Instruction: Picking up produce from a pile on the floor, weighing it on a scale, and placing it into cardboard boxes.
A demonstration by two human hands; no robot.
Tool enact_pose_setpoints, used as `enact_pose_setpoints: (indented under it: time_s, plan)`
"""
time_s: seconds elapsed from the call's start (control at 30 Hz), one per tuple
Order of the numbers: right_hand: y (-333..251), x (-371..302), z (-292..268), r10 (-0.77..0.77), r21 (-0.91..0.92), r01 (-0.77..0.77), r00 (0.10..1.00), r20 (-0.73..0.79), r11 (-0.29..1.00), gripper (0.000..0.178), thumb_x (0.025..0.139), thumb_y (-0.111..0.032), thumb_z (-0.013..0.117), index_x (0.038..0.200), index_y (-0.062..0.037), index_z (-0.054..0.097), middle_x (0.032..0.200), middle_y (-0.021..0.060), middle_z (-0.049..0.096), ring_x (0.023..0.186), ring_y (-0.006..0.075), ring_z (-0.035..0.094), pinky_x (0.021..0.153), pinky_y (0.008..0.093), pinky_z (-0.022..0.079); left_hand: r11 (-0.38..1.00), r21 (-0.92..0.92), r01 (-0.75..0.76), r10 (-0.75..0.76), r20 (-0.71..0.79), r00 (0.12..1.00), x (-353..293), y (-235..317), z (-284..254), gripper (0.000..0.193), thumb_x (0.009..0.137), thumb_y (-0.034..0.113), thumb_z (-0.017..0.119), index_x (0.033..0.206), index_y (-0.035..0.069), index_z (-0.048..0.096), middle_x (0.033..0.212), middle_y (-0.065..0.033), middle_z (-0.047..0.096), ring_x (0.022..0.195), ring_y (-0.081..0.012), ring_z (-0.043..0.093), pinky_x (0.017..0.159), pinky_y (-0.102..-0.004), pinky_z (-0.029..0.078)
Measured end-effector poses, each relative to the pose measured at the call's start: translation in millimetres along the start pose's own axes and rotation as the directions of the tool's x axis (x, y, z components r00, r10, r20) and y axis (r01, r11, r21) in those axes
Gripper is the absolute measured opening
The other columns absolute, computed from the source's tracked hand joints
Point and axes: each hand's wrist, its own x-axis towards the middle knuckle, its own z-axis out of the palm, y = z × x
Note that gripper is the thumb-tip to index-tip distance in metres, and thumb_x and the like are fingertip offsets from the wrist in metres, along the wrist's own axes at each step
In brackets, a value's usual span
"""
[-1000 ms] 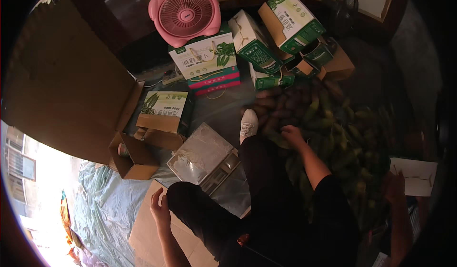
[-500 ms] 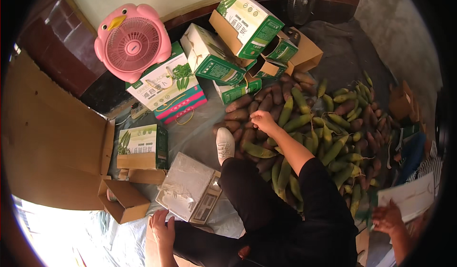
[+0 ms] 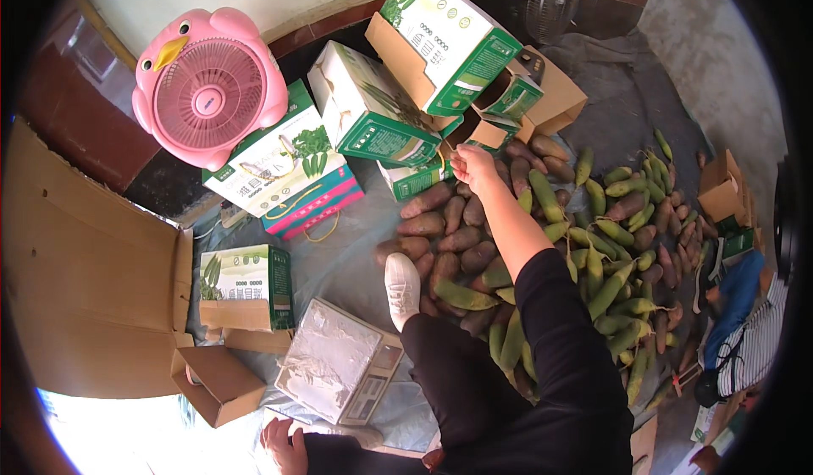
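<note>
My right arm reaches forward over the heap, and my right hand (image 3: pixel 476 170) hovers by the small green-and-white carton (image 3: pixel 415 179). Its fingers are bunched together; whatever they may hold is hidden. Below and around the forearm lie reddish-brown root vegetables (image 3: pixel 460 239) and long green radishes (image 3: pixel 608 291). Near my knee, at the lower edge, my left hand (image 3: pixel 284 446) is open with its fingers loosely bent and apart. Just beyond it is a flat scale (image 3: pixel 330 361) with a plastic-covered plate.
Printed cartons (image 3: pixel 440 43) are piled at the back, beside a pink bird-shaped fan (image 3: pixel 209 94) and a black fan (image 3: pixel 552 5). A printed carton (image 3: pixel 246 284) and an open brown box (image 3: pixel 216 383) stand left. A striped garment (image 3: pixel 754 339) shows on another person at right.
My right hand has moved forward from above the brown roots to the cartons. My left hand has shifted slightly down. The other person's hand and white board have left their place at right.
</note>
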Motion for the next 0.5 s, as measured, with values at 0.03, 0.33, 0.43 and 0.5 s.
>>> enact_pose_setpoints:
  time_s: [0.03,0.33,0.43,0.5]
  plan:
    - [-1,18,2,0.018,0.123,-0.016,1.000,-0.020,0.992,0.022,0.085,-0.022,0.059,0.104,-0.0132,0.055,0.093,0.0052,0.063,0.076,0.0172,0.061,0.066,0.0314,0.047,0.999,0.030,-0.029,0.029,-0.006,1.000,2,-2,2,0.022,0.072,0.007,0.063,0.093,0.002,0.062,0.094,-0.0151,0.060,0.096,-0.0330,0.053,0.088,-0.0432,0.038]
    - [-18,83,67,0.160,0.723,-0.117,0.987,0.010,0.680,0.064,0.081,-0.051,0.061,0.124,-0.0070,0.041,0.115,0.0148,0.048,0.091,0.0278,0.053,0.079,0.0405,0.048,0.997,0.026,0.073,-0.076,0.120,0.990,8,-23,8,0.023,0.076,0.012,0.066,0.098,0.005,0.062,0.098,-0.0148,0.061,0.098,-0.0339,0.053,0.086,-0.0453,0.040]
    - [-19,102,67,0.104,0.833,-0.122,0.991,0.078,0.540,0.050,0.083,-0.052,0.058,0.111,-0.0119,0.051,0.101,0.0066,0.053,0.081,0.0204,0.052,0.072,0.0353,0.048,0.997,0.029,0.076,-0.079,0.136,0.988,12,-22,11,0.024,0.077,0.011,0.066,0.099,0.004,0.061,0.099,-0.0150,0.060,0.099,-0.0342,0.052,0.086,-0.0449,0.041]
    - [-21,113,67,0.086,0.847,-0.086,0.995,0.047,0.524,0.032,0.087,-0.046,0.055,0.097,-0.0145,0.056,0.087,0.0000,0.055,0.074,0.0147,0.051,0.060,0.0291,0.043,0.999,0.037,0.023,-0.027,0.116,0.993,9,-28,13,0.026,0.078,0.011,0.065,0.102,0.004,0.060,0.101,-0.0158,0.059,0.100,-0.0346,0.051,0.087,-0.0451,0.040]
